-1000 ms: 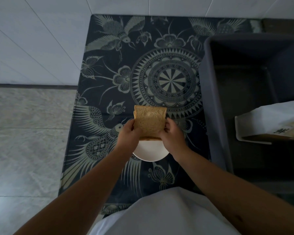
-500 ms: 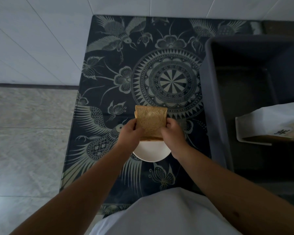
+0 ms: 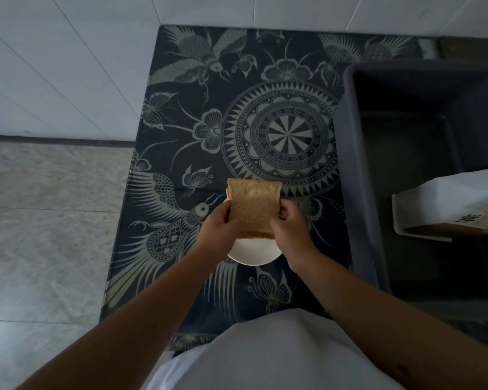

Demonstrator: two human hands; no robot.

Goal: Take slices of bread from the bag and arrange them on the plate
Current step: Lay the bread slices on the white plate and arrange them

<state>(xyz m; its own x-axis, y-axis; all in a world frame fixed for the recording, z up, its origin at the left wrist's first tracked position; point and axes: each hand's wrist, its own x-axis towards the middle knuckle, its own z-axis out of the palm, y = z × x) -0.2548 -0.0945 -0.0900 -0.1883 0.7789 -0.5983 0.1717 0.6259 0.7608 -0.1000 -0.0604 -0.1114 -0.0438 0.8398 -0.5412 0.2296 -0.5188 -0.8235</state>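
Little has shifted in the past second: both hands keep the bread slices [image 3: 253, 207] raised over the white plate [image 3: 252, 253] on the patterned surface [image 3: 265, 66]. Left hand [image 3: 219, 227] and right hand [image 3: 289, 227] each clench an opposite side edge; more than one slice seems pinched together. Tilted, the bread's long axis runs away from the person, its lower edge directly above the plate's far half. Lowering looks like the next step. Well to the right, the bread bag [image 3: 445, 204] lies in a dark bin [image 3: 358, 175].
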